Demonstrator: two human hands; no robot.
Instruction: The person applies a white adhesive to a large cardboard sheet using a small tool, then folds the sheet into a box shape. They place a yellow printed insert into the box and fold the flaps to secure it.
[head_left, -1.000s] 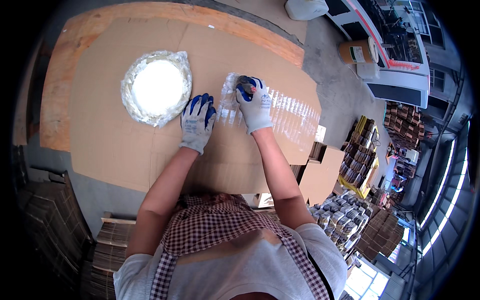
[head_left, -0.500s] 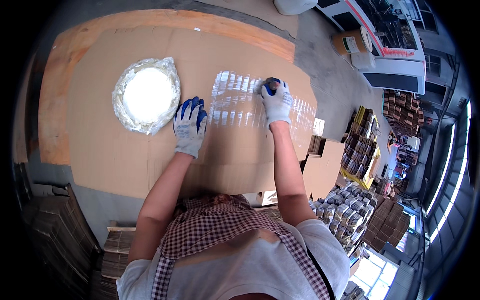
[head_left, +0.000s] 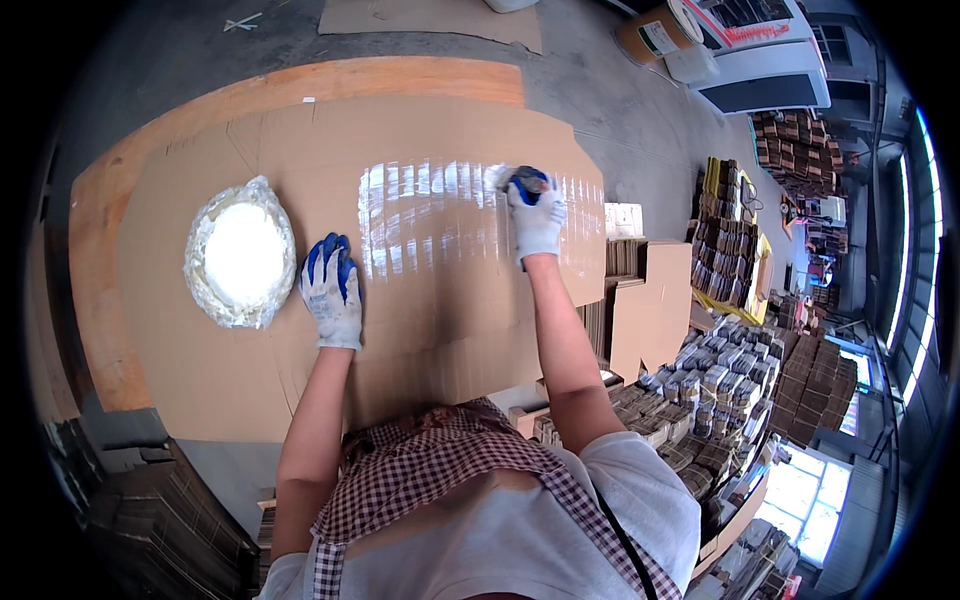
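Note:
My right hand, in a white glove with blue-coated fingers, is closed around a dark, rounded brush-like tool. The tool is pressed to a large brown cardboard sheet; its working edge is hidden or blurred. White, wet-looking streaks spread in rows to the left of the tool and fainter ones to its right. My left hand, gloved the same way, lies flat on the sheet with fingers stretched out, holding nothing. Just left of it stands a round, plastic-lined container with a bright white content.
Under the sheet is an orange-brown wooden board. Cardboard pieces stand at the table's right side, with bundled cardboard stacks beyond. A brown drum and a white machine are at the far right. More stacks lie lower left.
My view has shifted, so the sheet and container appear farther left and lower. My right hand with the tool has moved slightly right along the streaks. My left hand stays flat beside the container.

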